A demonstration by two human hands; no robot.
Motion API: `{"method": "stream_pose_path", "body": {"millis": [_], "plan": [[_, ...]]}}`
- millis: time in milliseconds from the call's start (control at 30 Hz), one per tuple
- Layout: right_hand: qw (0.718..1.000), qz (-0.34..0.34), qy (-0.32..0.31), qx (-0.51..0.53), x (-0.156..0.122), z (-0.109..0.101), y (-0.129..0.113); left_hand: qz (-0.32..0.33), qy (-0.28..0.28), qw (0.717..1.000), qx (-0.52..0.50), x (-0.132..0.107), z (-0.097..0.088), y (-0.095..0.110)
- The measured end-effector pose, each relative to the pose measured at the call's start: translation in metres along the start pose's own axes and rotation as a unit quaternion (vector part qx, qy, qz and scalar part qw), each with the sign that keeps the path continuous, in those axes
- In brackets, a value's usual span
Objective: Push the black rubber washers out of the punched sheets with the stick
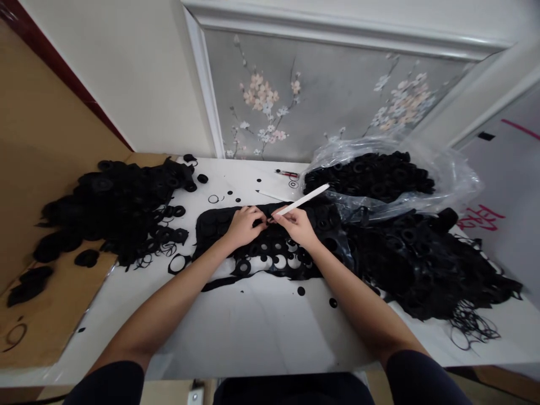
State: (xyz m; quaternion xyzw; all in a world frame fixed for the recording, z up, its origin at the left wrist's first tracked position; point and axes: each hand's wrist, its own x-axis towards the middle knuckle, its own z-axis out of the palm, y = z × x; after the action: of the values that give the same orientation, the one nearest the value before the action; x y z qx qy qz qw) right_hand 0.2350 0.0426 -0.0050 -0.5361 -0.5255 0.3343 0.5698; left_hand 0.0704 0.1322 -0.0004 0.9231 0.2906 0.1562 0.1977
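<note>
A black rubber sheet [217, 221] with rows of round cut-outs lies on the table under both hands. In my right hand [296, 224] is a slim white pencil [306, 201], slanted with its lower end down at the sheet. My left hand [245, 226] is closed, fingertips pressed at the sheet beside that lower end; what they pinch is too small and dark to make out. Along the sheet's near side, white tabletop shows through round holes, and black rings [243, 266] sit among them.
Black rubber rings and scraps form a heap [122, 197] at left, partly on cardboard [84, 304]. A clear plastic bag [453, 174] of black rings [375, 174] stands back right, before another scrap pile [405, 259]. A second white pencil [272, 196] and a red pen-like tool [288, 174] lie behind the sheet.
</note>
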Motion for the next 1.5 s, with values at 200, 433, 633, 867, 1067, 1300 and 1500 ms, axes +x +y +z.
{"method": "stream_pose_path", "body": {"millis": [200,433,633,867,1067,1300,1500], "plan": [[0.996,0.027,0.067,0.043,0.003,0.005,0.015,-0.009,0.006,1.0,0.0,0.0,0.001,0.002],[0.996,0.039,0.076,0.03,0.001,0.006,0.023,0.004,0.018,1.0,0.013,-0.001,0.003,-0.001],[0.999,0.027,0.042,-0.001,-0.002,0.007,0.02,0.009,0.034,0.999,0.038,-0.009,0.002,0.007],[0.994,0.008,-0.012,-0.106,-0.003,0.005,0.018,-0.002,0.009,0.999,0.04,-0.01,0.002,0.011],[0.985,-0.024,-0.035,-0.165,-0.001,0.005,0.017,0.031,-0.054,0.998,-0.027,-0.005,-0.004,0.001],[0.975,-0.045,-0.027,-0.217,0.0,0.004,0.017,0.036,-0.21,0.968,-0.134,-0.003,-0.043,-0.009],[0.991,-0.009,-0.023,-0.129,-0.001,0.005,0.018,-0.079,-0.115,0.968,-0.209,-0.002,-0.071,-0.011]]}}
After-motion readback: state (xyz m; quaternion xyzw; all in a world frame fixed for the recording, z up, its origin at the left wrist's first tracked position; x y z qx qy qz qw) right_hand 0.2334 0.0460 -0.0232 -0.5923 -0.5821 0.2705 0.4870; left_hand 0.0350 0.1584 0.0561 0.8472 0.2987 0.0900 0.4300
